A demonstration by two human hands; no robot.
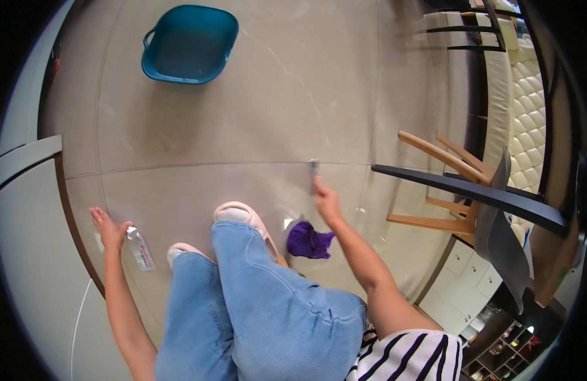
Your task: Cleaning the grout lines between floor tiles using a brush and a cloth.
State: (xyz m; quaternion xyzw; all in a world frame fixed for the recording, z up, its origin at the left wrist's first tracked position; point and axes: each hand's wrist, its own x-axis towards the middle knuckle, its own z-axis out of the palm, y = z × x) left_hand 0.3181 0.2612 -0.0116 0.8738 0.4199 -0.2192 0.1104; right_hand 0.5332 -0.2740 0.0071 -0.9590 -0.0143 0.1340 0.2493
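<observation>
My right hand (pixel 328 204) is closed around the handle of a small brush (pixel 314 167), whose head lies over a joint between the floor tiles (pixel 255 138). The brush is slightly blurred, so its bristles are hard to make out. My left hand (pixel 111 230) is spread near the cabinet base, with nothing in it; its thumb is beside the cap of a white tube (pixel 141 250) lying on the floor. Whether thumb and tube touch, I cannot tell. A crumpled purple cloth (pixel 308 240) lies between my right forearm and my slippered foot.
A teal plastic basin (pixel 191 45) stands on the tiles ahead. White cabinets (pixel 36 238) run along the left. On the right are a grey chair (pixel 500 238) with wooden legs, a black table leg (pixel 469 193) and a cream quilted sofa (pixel 526 109).
</observation>
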